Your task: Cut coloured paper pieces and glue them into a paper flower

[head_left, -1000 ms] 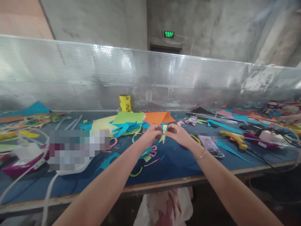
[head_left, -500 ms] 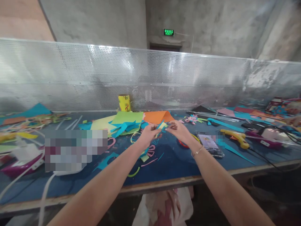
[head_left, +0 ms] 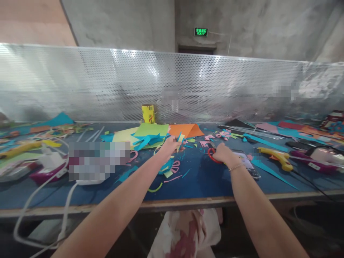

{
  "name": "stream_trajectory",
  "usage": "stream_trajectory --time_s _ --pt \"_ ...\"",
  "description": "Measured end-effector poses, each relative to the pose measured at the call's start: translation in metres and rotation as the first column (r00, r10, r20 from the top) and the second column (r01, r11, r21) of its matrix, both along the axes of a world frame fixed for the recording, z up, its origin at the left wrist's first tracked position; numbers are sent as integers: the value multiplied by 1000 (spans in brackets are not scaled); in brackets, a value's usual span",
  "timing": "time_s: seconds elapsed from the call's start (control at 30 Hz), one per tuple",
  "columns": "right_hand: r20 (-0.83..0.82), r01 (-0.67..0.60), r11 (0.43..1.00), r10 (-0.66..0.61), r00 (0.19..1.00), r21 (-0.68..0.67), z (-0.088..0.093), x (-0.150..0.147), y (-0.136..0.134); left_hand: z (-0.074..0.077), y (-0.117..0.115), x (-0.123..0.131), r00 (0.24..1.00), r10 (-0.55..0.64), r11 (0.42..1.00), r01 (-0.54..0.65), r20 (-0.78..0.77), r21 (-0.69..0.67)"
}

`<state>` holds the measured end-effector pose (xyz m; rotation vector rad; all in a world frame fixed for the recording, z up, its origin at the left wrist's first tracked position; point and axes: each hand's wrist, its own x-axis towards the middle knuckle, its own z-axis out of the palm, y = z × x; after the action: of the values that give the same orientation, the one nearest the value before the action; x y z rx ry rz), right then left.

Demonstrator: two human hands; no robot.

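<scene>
My left hand (head_left: 171, 145) is closed on small blue and pale yellow paper pieces (head_left: 180, 139), held over the table's middle. Farther right, my right hand (head_left: 222, 154) reaches down onto red-handled scissors (head_left: 211, 154), its fingers closed around one side of the handles. The phone (head_left: 245, 163) lies just right of that hand, partly covered by it. Behind my left hand lie green (head_left: 153, 130) and orange (head_left: 185, 130) paper sheets. Pink paper loops (head_left: 175, 167) and blue scraps are on the table nearer me.
A yellow glue gun (head_left: 276, 156) with a black cord lies right of the phone. Purple-based devices (head_left: 313, 163) stand at both sides. A yellow box (head_left: 148, 114) stands by the perforated metal screen (head_left: 129, 82). White cables (head_left: 66, 211) hang over the front edge at left.
My right hand has left the paper pieces and moved right and down onto the scissors. My left hand still holds the paper. The view has shifted slightly.
</scene>
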<state>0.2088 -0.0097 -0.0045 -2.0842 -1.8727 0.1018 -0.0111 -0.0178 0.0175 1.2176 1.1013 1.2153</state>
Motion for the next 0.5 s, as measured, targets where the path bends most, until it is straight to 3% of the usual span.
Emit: stream_trajectory --time_s 0.1,0.23,0.37,0.5 --pt "-76 31 999 -32 997 -13 4 3 -1 0 2 -1 999 27 1000 -27 -32 16" --pt "-245 -58 985 98 965 164 9 0 -5 2 1 -1 997 78 996 -78 -4 34" --pt "-397 -191 903 348 849 385 12 -10 -6 4 1 -4 996 48 998 -50 73 25" --pt "-357 -304 821 502 788 483 15 -15 -13 4 7 -8 993 -26 1000 27 113 -12"
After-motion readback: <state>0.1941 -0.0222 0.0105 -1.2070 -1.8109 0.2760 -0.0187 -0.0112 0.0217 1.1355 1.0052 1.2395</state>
